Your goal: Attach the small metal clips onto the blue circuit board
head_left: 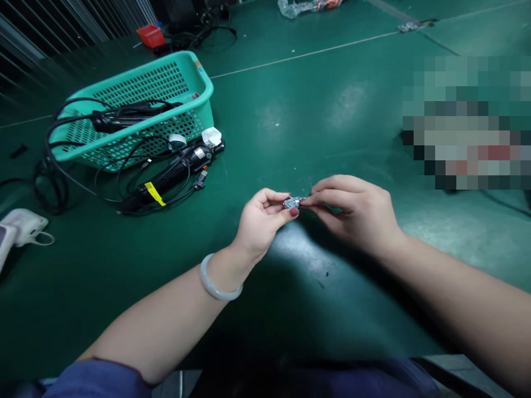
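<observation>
A small grey-blue part (292,203) with fine detail is held up over the green table, near the middle of the view. My left hand (263,218) pinches it between thumb and fingers, and a pale bangle (215,284) circles that wrist. From the right, my right hand (352,207) reaches the part's right end with its fingertips pressed together. Whether those fingertips grip the part itself or some tiny piece at its edge is too small to tell.
A teal basket (199,105) with black cables and a black tool stands at the left. Another black tool (178,171) with a yellow label lies before it. A white device (27,226) is at the left edge, a red tray (151,36) farther back. The right side is pixelated.
</observation>
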Motion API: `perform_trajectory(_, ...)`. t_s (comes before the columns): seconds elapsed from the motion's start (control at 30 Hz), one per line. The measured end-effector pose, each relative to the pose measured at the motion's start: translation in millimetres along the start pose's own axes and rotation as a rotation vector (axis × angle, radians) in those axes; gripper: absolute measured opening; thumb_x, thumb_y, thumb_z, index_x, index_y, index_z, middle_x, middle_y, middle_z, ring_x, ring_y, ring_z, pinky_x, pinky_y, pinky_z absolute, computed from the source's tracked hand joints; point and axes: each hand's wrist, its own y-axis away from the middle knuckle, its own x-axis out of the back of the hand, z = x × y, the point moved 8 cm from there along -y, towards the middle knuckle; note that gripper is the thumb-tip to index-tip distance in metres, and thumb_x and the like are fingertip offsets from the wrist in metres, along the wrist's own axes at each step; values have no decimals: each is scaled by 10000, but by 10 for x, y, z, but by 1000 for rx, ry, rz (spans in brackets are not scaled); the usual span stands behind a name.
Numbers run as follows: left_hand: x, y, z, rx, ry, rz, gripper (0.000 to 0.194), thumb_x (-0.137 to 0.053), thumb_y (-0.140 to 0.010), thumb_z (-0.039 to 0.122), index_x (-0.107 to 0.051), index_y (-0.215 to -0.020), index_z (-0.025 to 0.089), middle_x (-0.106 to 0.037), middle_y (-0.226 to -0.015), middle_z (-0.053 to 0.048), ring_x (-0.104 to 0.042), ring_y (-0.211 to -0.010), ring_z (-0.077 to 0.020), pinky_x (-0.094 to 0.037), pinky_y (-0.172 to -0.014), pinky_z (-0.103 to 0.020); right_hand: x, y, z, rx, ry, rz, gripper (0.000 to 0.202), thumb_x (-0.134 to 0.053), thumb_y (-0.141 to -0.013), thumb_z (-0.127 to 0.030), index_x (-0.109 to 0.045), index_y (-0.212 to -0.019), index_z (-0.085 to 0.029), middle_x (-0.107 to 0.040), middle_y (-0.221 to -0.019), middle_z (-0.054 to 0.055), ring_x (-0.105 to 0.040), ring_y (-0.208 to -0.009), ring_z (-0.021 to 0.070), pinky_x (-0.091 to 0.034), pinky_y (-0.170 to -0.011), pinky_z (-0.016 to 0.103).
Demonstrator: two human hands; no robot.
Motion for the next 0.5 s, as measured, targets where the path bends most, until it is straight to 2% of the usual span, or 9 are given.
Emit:
perform_trajectory(0.23, -27, -13, -18, 28, -21, -40, 406, -873, -475, 146, -594, -770, 145, -679, -767, 24, -652, -741, -81, -502, -798, -268, -52, 7, 141, -174, -142, -39, 72, -687, -783, -189, -714, -730, -230, -708, -775, 6, -661, -693, 134, -527, -589, 244)
perform_trajectory(0.4, -3, -13, -20, 22, 3, -15, 381, -858, -507, 147, -589, -777, 148, -675, -791, 23, -646, -743, -74, -498, -814, -274, -64, 11, 105, -135, -74, -50, 94, -659, -817, -223, -747, -844, -246, -726, -840, 16, -678, -739, 148, -546, -625, 261)
perform_trajectory(0.5, 3, -11, -20, 20, 0, -7, 371, -853, -515, 141, -595, -780, 146, -678, -791, 20, -648, -744, -74, -498, -818, -272, -58, 9, 73, -100, -56, -52, 115, -640, -832, -213, -752, -847, -234, -729, -831, 23, -685, -748, 151, -557, -647, 263)
